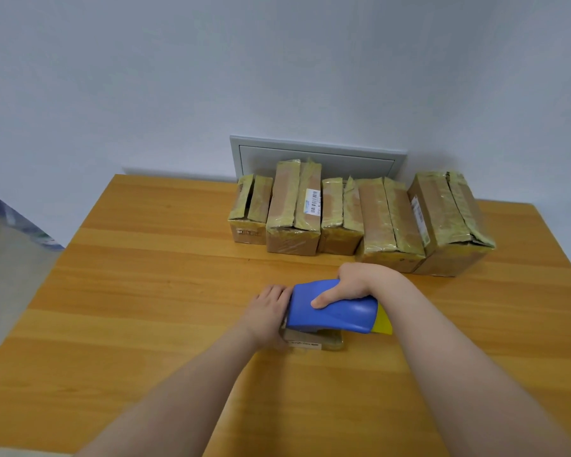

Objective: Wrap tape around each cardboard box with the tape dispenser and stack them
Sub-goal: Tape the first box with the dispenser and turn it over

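My right hand [356,282] grips the blue tape dispenser [333,311], whose yellowish tape roll [383,321] shows at its right end. The dispenser lies on top of a small flat cardboard box [314,343] in the middle of the wooden table [145,291]; most of that box is hidden beneath it. My left hand [267,311] holds the box's left end, fingers over its far edge. Several taped cardboard boxes [294,209] stand in a row at the back of the table, side by side, none stacked.
A grey wall panel [317,153] sits behind the row of boxes against the pale wall. The table's left edge runs diagonally at left, with floor and a blue-patterned item [23,225] beyond it.
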